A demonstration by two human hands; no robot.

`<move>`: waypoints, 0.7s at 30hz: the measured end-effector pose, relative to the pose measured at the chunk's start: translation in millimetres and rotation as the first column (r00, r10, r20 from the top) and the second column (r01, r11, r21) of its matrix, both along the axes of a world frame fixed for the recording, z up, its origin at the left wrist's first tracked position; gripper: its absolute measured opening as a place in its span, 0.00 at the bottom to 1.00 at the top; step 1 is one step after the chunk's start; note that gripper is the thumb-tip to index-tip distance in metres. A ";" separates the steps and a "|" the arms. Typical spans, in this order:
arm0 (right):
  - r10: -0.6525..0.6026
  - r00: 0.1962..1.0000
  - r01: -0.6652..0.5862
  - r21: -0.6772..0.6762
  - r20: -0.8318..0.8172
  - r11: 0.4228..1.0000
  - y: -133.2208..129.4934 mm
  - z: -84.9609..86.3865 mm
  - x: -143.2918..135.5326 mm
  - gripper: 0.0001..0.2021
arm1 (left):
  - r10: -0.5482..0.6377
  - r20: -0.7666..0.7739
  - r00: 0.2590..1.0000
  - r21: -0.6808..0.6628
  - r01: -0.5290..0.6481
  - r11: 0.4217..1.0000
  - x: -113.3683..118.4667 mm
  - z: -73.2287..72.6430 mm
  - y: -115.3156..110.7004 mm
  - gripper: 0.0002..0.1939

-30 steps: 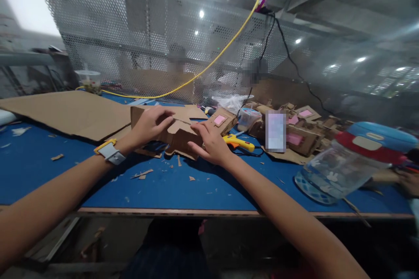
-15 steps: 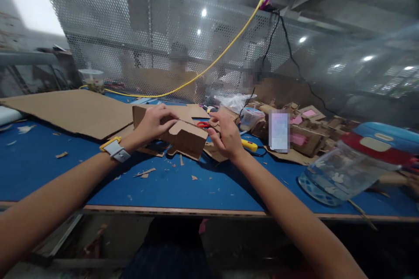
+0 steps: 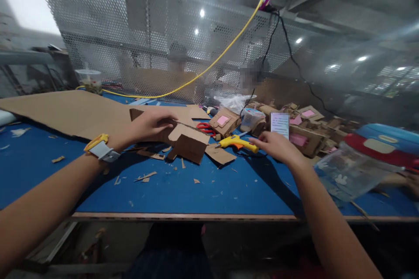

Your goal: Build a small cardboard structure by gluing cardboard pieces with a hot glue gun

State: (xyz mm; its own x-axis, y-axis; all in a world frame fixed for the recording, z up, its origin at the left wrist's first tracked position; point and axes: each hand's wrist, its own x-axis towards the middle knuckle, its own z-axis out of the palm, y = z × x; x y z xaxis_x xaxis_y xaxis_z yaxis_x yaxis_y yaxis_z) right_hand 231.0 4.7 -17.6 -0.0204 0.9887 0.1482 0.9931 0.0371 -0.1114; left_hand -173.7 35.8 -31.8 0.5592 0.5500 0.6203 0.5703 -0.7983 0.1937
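Cardboard piece partly behind left hand, grip unclear, right hand unclenched by glue gun

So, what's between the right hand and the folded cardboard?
In the head view, the yellow glue gun lies nearest the right hand, then a flat cardboard scrap beside the folded cardboard.

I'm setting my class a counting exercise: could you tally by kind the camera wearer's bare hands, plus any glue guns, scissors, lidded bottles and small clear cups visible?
Bare left hand and right hand: 2
Yellow-and-orange plastic glue gun: 1
Red-handled scissors: 1
Clear plastic bottle with blue-and-red lid: 1
Small clear plastic cups: 2
Total: 7
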 end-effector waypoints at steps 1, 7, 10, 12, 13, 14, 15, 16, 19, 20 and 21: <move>0.005 1.000 -0.004 -0.074 0.016 0.997 2.2 -4.1 2.1 0.18 | 0.001 -0.001 1.000 0.004 -0.001 1.000 0.5 -0.6 0.6 0.14; 0.062 0.998 -0.060 -0.219 -0.002 0.974 19.3 -13.1 -6.8 0.20 | 0.007 -0.011 1.000 0.034 -0.006 0.999 -2.6 6.5 -1.7 0.13; 0.086 0.996 -0.089 -0.280 -0.023 0.956 25.2 -4.0 -11.1 0.23 | 0.030 -0.006 1.000 0.039 -0.030 0.999 -9.7 15.1 -4.1 0.14; 0.099 0.995 -0.105 -0.328 -0.033 0.939 30.5 2.6 -14.0 0.23 | 0.039 -0.003 0.999 0.015 -0.039 0.999 -14.6 19.1 -4.9 0.15; 0.102 0.994 -0.109 -0.353 -0.038 0.929 34.1 5.2 -15.8 0.23 | 0.038 0.000 0.999 -0.011 -0.038 0.999 -16.8 20.2 -4.9 0.15; 0.100 0.994 -0.109 -0.376 -0.043 0.920 38.1 7.3 -18.0 0.23 | 0.033 0.004 0.999 -0.044 -0.033 0.999 -18.6 20.6 -4.6 0.15; 0.094 0.994 -0.107 -0.394 -0.051 0.913 42.3 9.0 -20.2 0.22 | 0.026 0.008 1.000 -0.076 -0.025 0.997 -20.1 20.5 -4.2 0.16; 0.087 0.994 -0.105 -0.408 -0.062 0.907 46.2 10.4 -22.2 0.22 | 0.017 0.011 1.000 -0.102 -0.016 0.995 -21.4 20.1 -3.7 0.16; 0.067 0.988 -0.120 -0.427 -0.136 0.896 51.4 14.2 -24.9 0.22 | -0.005 -0.001 1.000 -0.132 0.005 0.991 -24.2 18.6 -2.6 0.16; 0.063 0.982 -0.133 -0.425 -0.176 0.896 49.8 15.5 -24.3 0.22 | -0.014 -0.011 1.000 -0.136 0.012 0.991 -24.9 18.7 -2.6 0.16; 0.057 0.975 -0.145 -0.419 -0.215 0.896 46.4 16.6 -23.2 0.20 | -0.024 -0.021 0.999 -0.142 0.021 0.990 -25.5 19.0 -2.8 0.16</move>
